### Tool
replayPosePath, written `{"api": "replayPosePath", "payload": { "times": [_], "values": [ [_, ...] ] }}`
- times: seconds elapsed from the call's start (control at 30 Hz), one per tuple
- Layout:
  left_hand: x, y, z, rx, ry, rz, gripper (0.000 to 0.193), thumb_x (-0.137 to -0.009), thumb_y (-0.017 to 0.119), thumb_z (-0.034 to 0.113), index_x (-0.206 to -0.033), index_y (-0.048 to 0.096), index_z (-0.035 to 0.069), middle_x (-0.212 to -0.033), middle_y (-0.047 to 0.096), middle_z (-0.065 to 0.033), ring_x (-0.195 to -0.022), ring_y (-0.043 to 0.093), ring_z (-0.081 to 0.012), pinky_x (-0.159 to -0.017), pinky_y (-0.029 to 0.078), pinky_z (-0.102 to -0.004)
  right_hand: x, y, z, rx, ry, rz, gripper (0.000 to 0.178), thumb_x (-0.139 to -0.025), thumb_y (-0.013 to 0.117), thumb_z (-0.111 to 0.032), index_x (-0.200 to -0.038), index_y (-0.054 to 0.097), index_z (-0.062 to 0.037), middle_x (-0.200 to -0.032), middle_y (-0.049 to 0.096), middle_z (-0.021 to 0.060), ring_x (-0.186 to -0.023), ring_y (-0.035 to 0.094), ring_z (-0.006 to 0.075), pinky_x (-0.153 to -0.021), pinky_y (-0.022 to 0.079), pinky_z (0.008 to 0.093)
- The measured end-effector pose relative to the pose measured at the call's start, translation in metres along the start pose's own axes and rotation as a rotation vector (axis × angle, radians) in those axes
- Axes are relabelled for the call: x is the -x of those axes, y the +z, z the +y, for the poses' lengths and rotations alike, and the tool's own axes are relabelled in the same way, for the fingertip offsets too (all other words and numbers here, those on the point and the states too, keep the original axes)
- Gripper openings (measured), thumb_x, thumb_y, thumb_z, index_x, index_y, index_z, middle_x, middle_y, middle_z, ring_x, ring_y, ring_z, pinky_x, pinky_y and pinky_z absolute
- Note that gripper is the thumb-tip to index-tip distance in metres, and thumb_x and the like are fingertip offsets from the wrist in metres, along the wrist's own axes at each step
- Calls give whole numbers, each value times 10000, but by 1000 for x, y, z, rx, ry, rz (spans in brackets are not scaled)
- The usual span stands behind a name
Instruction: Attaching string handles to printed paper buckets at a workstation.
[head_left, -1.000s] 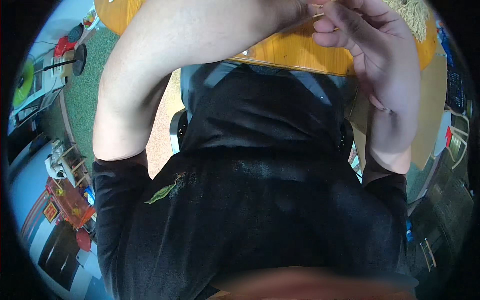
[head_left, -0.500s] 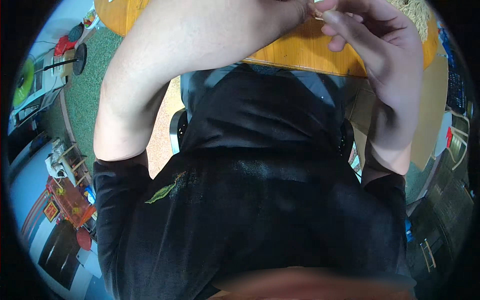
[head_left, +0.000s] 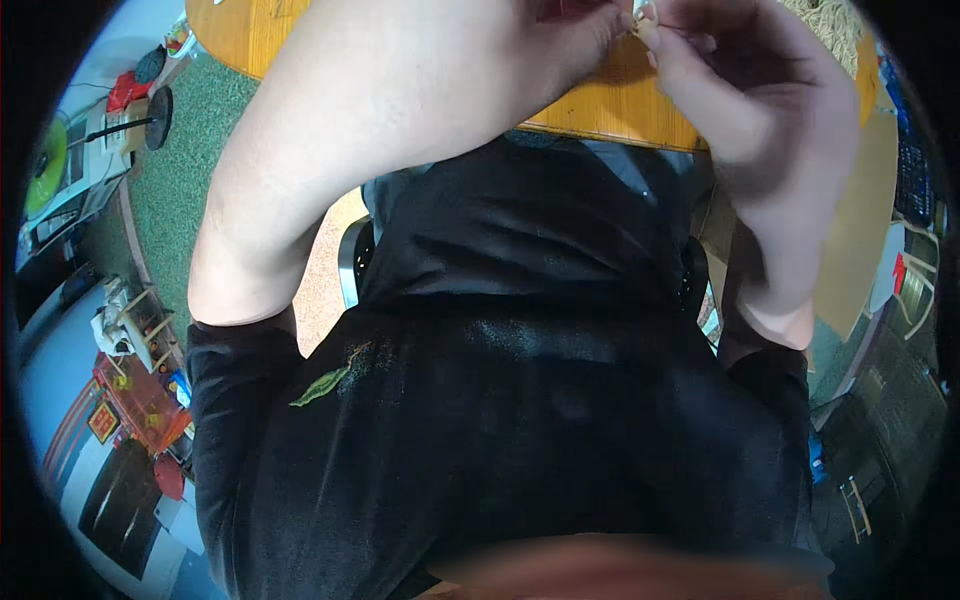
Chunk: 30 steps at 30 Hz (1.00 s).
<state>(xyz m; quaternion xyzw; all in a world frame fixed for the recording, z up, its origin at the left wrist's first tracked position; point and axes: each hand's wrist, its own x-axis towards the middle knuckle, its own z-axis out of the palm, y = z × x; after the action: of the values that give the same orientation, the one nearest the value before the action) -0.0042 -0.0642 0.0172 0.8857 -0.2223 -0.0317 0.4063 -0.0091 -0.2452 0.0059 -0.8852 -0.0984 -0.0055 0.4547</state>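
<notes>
Over the wooden table, at the top edge of the view, my two hands meet fingertip to fingertip. My left hand (head_left: pixel 560 45) reaches in from the left, its thumb pressed against the fingers in a pinch. Facing it, my right hand (head_left: pixel 745 100) is bent inward with thumb and forefinger closed together. A small pale beige piece (head_left: pixel 638 22) shows between the fingertips of both hands; it is too small and too covered to name. Beyond my right hand lies a bundle of beige cords (head_left: pixel 832 32). The frame's top edge cuts off part of my left hand.
The orange-brown wooden table (head_left: pixel 610 112) has a rounded edge in front of my lap. Brown cardboard (head_left: pixel 862 225) stands at the right. On the left are green flooring (head_left: pixel 195 150), a fan (head_left: pixel 50 165) and a low red table (head_left: pixel 145 405).
My right hand has turned inward and its other fingers have drawn behind the thumb. My left hand has shifted slightly up and right. The fingertips stay together on the pale piece.
</notes>
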Motion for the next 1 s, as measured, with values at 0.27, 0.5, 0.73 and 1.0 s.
{"api": "replayPosePath", "payload": {
  "times": [0.27, 0.5, 0.73, 1.0],
  "values": [
    [3, 1, -7, -152, 24, -44, 114, -868, 752, 40, -914, 663, -14, -785, 643, -123, -656, 634, -205, -602, 508, -316, 4, 13, 43, 233, -441, 190, 163, -795, 765, 43, -920, 668, 5, -831, 688, 87, -745, 675, 143, -657, 534, 282],
    [10, 3, -9, -119, 66, 14, 121, -863, 758, 44, -927, 671, -10, -798, 662, -125, -651, 646, -220, -597, 509, -319, -1, 44, 87, 219, -880, 447, 235, -866, 784, 47, -1068, 688, -26, -1039, 754, 102, -852, 735, 175, -737, 583, 242],
    [18, 1, -4, -64, -13, -10, 121, -883, 728, -1, -984, 685, -51, -776, 670, -147, -612, 643, -230, -576, 508, -318, -10, 64, 111, 134, -1084, 594, 333, -786, 834, 83, -1044, 666, -43, -1022, 733, 121, -901, 745, 248, -786, 613, 294],
    [14, -2, -5, -58, 27, -28, 147, -894, 706, -19, -1037, 697, -48, -752, 665, -116, -605, 625, -182, -552, 483, -294, -29, 52, 136, 179, -1274, 507, 340, -784, 825, 104, -1029, 652, -56, -1073, 717, 156, -905, 749, 266, -779, 629, 321]
  ]
}}
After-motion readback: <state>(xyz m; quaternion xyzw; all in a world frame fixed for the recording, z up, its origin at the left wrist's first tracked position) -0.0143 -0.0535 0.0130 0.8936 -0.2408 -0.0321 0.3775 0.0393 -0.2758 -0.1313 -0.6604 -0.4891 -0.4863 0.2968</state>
